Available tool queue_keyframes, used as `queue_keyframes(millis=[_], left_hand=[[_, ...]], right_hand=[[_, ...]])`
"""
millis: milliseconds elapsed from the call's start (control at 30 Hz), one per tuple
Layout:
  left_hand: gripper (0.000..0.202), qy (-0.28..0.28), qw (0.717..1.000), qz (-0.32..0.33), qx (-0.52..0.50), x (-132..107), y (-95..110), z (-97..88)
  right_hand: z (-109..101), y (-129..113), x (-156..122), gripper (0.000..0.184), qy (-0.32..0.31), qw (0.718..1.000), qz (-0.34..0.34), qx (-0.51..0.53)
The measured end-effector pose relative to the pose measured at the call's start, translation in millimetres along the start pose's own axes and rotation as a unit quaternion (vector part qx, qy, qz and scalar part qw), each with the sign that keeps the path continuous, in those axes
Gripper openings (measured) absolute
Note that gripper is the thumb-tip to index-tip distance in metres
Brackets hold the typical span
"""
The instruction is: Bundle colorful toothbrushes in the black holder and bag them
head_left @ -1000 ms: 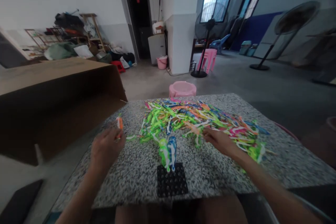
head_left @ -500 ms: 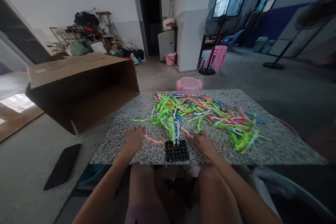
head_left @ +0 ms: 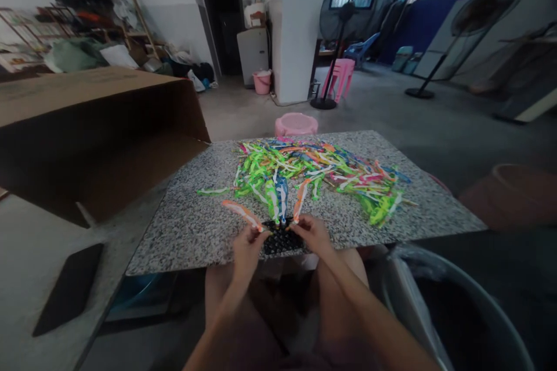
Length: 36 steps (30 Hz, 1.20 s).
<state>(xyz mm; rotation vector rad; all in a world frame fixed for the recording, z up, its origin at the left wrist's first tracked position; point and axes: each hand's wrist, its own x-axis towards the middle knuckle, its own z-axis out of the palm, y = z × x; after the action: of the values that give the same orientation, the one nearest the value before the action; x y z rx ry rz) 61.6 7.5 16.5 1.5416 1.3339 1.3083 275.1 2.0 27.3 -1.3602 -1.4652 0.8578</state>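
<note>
My left hand [head_left: 250,243] pinches the lower end of an orange-and-white strip [head_left: 241,212], which leans out to the left. Between the fingers of my right hand [head_left: 314,233] is the end of a second orange-and-white strip [head_left: 300,200], tilted up and to the right. Both hands are at the top corners of a black tray with a grid of holes [head_left: 282,242]. A green-and-white strip [head_left: 272,200] and a blue-and-white strip [head_left: 282,197] stand upright at the tray's back edge. What exactly the strips are, I cannot make out.
A heap of green, orange, pink and blue strips [head_left: 296,165] covers the back of the speckled stone table [head_left: 187,232]. An open cardboard box [head_left: 143,162] stands at the left. A lined bin [head_left: 470,313] is at the lower right. Behind the table is a pink stool [head_left: 296,123].
Both hands have come inward to the tray from either side. Each has picked up an orange strip that lay on the table. The camera view has shifted.
</note>
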Motion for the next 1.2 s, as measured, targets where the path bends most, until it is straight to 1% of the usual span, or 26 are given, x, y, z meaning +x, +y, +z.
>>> queue_keyframes(millis=[33,67,100,133,200,267,367,433,500,600,700,767,900,1000,1067,1100,1133,1167,1200], left_hand=[[0.022,0.006,1.0,0.004,-0.016,-3.5,0.8,16.6],[0.021,0.009,1.0,0.01,-0.016,-5.3,0.6,28.9],[0.019,0.006,1.0,0.019,0.0,-6.0,-0.6,36.7],[0.017,-0.001,0.999,0.03,0.026,-5.9,-2.5,40.5],[0.011,-0.022,0.994,0.065,0.083,-4.9,-6.4,39.4],[0.009,-0.045,0.983,0.115,0.138,-3.9,-6.8,33.1],[0.01,-0.077,0.95,0.183,0.241,-2.6,1.8,25.7],[0.01,-0.101,0.924,0.201,0.31,-1.6,9.8,24.3],[0.01,-0.114,0.909,0.201,0.346,-1.3,15.0,25.2],[0.011,-0.109,0.909,0.186,0.356,-2.8,14.7,28.5],[0.015,-0.092,0.914,0.174,0.354,-4.5,8.1,31.7],[0.018,-0.085,0.912,0.183,0.356,-3.7,3.1,33.4],[0.02,-0.091,0.911,0.214,0.342,-0.1,-2.9,36.8],[0.02,-0.093,0.92,0.203,0.32,0.0,-2.6,34.3],[0.019,-0.117,0.933,0.193,0.282,3.8,-1.6,25.3],[0.018,-0.14,0.938,0.189,0.255,9.2,-1.1,18.4],[0.018,-0.159,0.942,0.186,0.231,17.9,-0.3,10.4],[0.018,-0.169,0.943,0.185,0.218,30.1,0.8,1.9],[0.02,-0.161,0.943,0.185,0.224,45.8,2.6,-6.3]], right_hand=[[5.6,1.4,1.4,0.025,-0.003,1.0,0.0,-0.004],[9.2,2.2,2.7,0.025,-0.01,1.0,0.0,-0.012],[11.0,2.2,3.8,0.023,-0.019,1.0,0.0,-0.024],[11.5,1.3,4.5,0.021,-0.026,0.999,0.0,-0.039],[10.3,-3.3,4.5,0.017,-0.035,0.996,0.001,-0.077],[8.4,-11.2,3.6,0.013,-0.042,0.992,-0.002,-0.12],[6.8,-24.7,3.9,0.011,-0.065,0.98,-0.01,-0.19],[6.6,-31.1,6.0,0.01,-0.077,0.971,-0.004,-0.226],[6.7,-33.6,9.1,0.008,-0.084,0.967,0.003,-0.241],[6.6,-33.3,13.6,0.007,-0.089,0.965,0.004,-0.246],[6.7,-34.6,16.7,0.009,-0.095,0.959,0.008,-0.267],[8.2,-38.1,18.5,0.011,-0.099,0.951,0.009,-0.292],[16.6,-47.3,22.4,0.015,-0.108,0.933,0.027,-0.342],[18.0,-49.7,23.5,0.015,-0.113,0.933,0.036,-0.339],[7.2,-45.7,24.3,0.016,-0.152,0.945,0.016,-0.289],[-2.9,-41.5,26.1,0.019,-0.179,0.951,-0.001,-0.253],[-15.6,-36.0,29.6,0.023,-0.192,0.955,-0.019,-0.227],[-30.0,-29.5,34.9,0.028,-0.187,0.957,-0.035,-0.219],[-44.8,-22.5,41.7,0.032,-0.149,0.957,-0.046,-0.245]])
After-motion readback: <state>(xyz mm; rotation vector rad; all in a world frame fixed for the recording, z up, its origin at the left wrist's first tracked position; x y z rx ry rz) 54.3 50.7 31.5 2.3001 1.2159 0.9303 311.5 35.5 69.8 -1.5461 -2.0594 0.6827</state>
